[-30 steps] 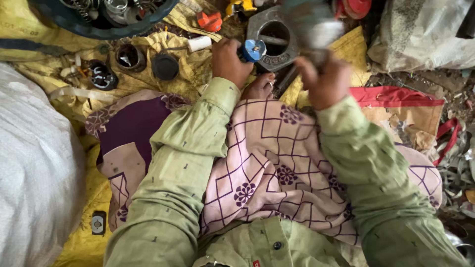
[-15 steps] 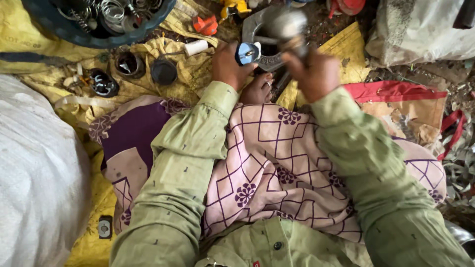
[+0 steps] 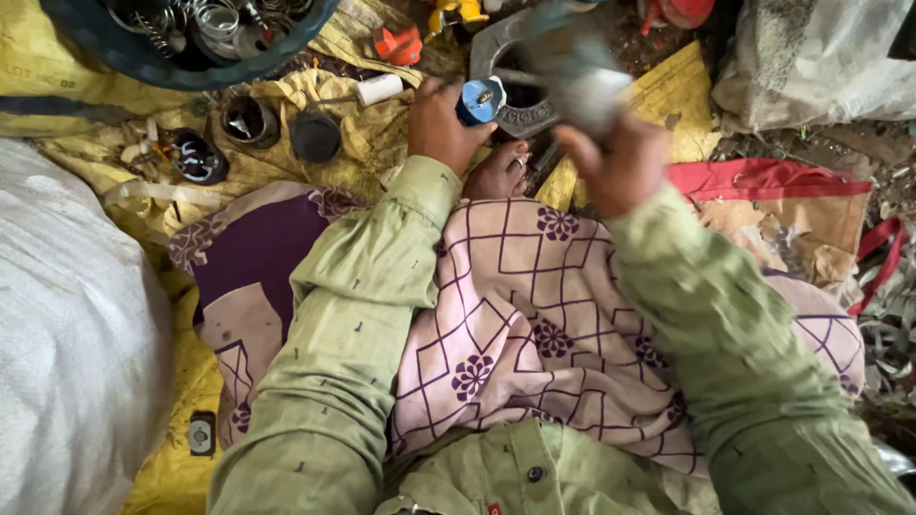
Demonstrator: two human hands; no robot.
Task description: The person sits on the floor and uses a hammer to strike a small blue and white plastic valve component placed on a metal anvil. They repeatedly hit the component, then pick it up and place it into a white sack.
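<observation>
Fingers of the right hand (image 3: 615,162) curl round a grey tool (image 3: 582,86) blurred beyond telling, while the left hand (image 3: 444,124) grips a small round blue part (image 3: 480,100) over a heavy grey metal ring (image 3: 510,57) on crumpled yellow cloth (image 3: 334,124).

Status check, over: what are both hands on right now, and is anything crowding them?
Left hand grips small blue round part. Right hand grips blurred grey metal tool. Grey metal ring plate directly beneath; bare foot close between hands.

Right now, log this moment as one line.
left hand: holds small blue part | right hand: grips blurred grey tool | below: grey metal ring
</observation>
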